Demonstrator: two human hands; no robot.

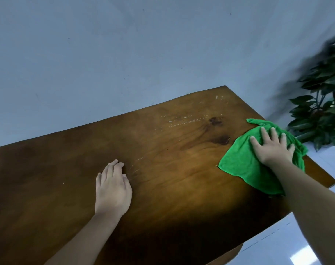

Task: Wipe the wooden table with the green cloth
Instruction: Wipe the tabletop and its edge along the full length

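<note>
**Green cloth at the right edge of the wooden table**

The wooden table [163, 169] is the reference for all positions. The green cloth [245, 159] lies on the tabletop at its right edge, with part of the fabric reaching that edge. The right hand [271, 148] rests palm-down on the cloth, fingers spread wide and pressing flat; it does not pinch or clench the fabric. The left hand [113, 190] lies flat on bare wood near the table's middle, fingers extended and close together, holding nothing.

Open room: the whole tabletop left of the cloth is bare wood apart from the left hand. The far edge meets a plain pale wall [124, 54]. Beyond the right edge is a light glossy floor [304, 251].

Surface: brown wood with visible grain and two dark knots [218, 129] just left of the cloth. A line of small pale droplets [184, 120] crosses the far part of the top; fainter marks lie just beyond the left hand's fingertips.

A leafy plant [321, 111] stands beyond the right far corner, partly motion-blurred and cut off by the frame. The table's left and near edges are out of frame. The cloth under the right forearm is hidden.
</note>
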